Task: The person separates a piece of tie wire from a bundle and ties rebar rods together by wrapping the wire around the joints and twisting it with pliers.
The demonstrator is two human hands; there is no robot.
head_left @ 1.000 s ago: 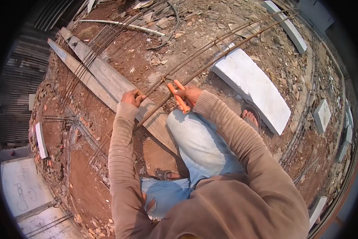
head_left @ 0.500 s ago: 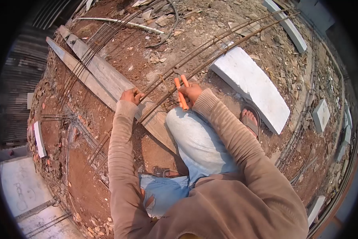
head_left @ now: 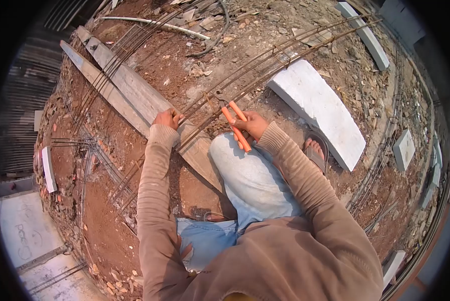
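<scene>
Landmark for all places: the rebar frame [head_left: 209,120], which runs obliquely in front of the person. Left hand [head_left: 169,118] is at the frame's near end, its fingers drawn together on the end of the upper bar; how firm that grip is cannot be told. Right hand [head_left: 255,125] is on the person's side of the frame, its fingers wrapped around a pair of orange-handled pincers [head_left: 236,129], the handles standing somewhat apart. The dark head of the pincers lies over the frame, close to a thin stirrup [head_left: 209,103] that crosses between the bars; whether it bites on any wire cannot be made out. A plank [head_left: 205,160] passes beneath the frame's near end, and a white slab [head_left: 320,113] lies beside the frame farther along. Hazards, in this inspector's judgement: the frame could roll or shift, owing to the uneven rubble and the single hand at its end; the stirrup could slide out of position if knocked before it is bound; the pincers could slip off a poor bite and strike the knee [head_left: 245,165] just below the frame. The sandalled foot [head_left: 314,148], on the person's side of the frame, is exposed to anything dropped.
</scene>
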